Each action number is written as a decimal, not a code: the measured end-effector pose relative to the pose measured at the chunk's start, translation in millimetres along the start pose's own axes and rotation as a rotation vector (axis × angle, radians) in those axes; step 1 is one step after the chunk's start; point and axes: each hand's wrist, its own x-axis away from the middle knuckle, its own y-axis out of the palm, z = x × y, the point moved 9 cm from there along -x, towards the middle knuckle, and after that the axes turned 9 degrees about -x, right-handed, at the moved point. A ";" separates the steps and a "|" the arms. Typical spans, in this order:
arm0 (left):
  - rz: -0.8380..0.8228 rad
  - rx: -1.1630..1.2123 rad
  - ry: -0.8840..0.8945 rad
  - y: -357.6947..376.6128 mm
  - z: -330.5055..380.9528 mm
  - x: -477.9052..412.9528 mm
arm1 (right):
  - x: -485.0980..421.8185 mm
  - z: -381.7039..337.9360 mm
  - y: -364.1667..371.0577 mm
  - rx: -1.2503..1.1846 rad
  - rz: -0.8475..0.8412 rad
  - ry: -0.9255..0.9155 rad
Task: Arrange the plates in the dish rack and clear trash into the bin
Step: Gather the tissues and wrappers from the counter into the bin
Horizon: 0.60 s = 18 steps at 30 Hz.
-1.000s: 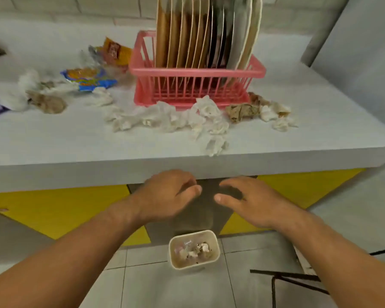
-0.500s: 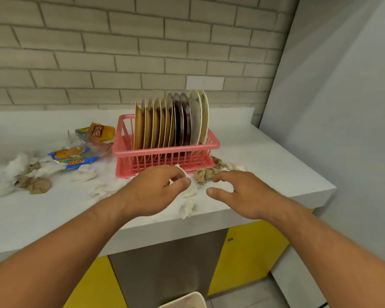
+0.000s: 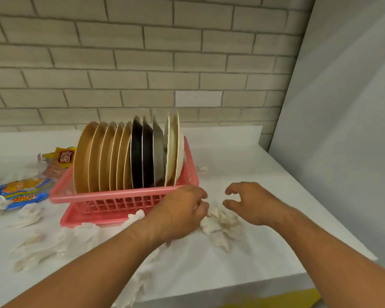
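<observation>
Several plates [image 3: 129, 156], tan, black, grey and white, stand upright in the pink dish rack [image 3: 120, 196] on the white counter [image 3: 242, 156]. Crumpled white tissues [image 3: 220, 221] lie by the rack's front right corner. My left hand [image 3: 182, 212] hangs over them with loosely curled fingers, its fingertips touching the pile's left edge. My right hand [image 3: 249, 203] hovers just right of the pile, fingers bent like a claw and holding nothing. The bin is out of view.
More tissue scraps [image 3: 42, 245] are strewn along the counter in front of the rack. A blue snack wrapper [image 3: 25, 192] and a yellow wrapper [image 3: 62, 156] lie to the rack's left. A brick wall stands behind, a grey wall on the right.
My view rose from the floor bin to the counter. Both hands moved up and forward from below the counter edge to the tissues at the rack's right front corner.
</observation>
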 end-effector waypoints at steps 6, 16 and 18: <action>-0.033 -0.129 -0.056 11.3 21.1 -67.9 | -57.5 30.0 -24.4 -0.055 -0.025 -0.065; -0.246 -0.444 -0.361 77.4 -23.0 -193.7 | -117.0 88.9 -36.2 -0.120 -0.050 -0.064; -0.241 -0.468 -0.392 81.7 -35.1 -217.6 | -123.7 104.5 -31.1 -0.141 -0.063 -0.053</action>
